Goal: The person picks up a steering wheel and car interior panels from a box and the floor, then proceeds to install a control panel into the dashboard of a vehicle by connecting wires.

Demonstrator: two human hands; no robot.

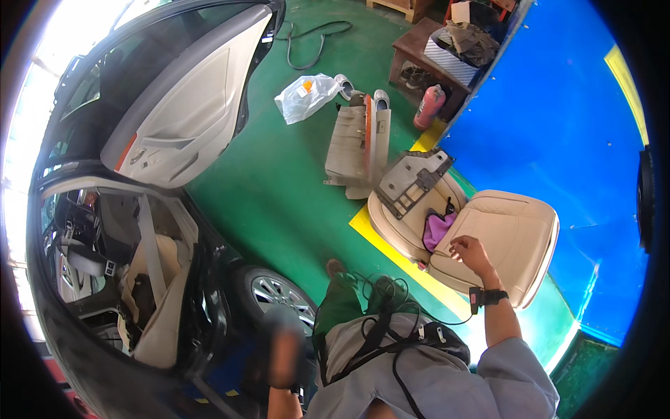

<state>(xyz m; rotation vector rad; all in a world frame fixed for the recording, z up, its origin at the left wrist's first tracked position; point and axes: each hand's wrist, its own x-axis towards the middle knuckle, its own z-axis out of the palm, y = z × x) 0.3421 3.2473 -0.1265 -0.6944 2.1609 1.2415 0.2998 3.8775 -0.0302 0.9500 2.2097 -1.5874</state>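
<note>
My right hand [469, 253] is held over a beige car seat [502, 227], its fingers loosely curled and apart, with nothing visible in them; I cannot tell whether it touches the seat. A purple cloth [436, 230] and a grey panel [412, 178] lie on the seat parts beside it. My left hand [283, 353] hangs low near the rear wheel [272, 290] of the dark car; a blur hides its fingers and anything in them.
The car's open door [188, 98] and opening [150, 265] fill the left. Ahead lie trim pieces [345, 146], a plastic bag [299, 105] and a hose [314, 31]. A red extinguisher [427, 110] stands by a wooden bench [412, 45], beside a blue wall [558, 112].
</note>
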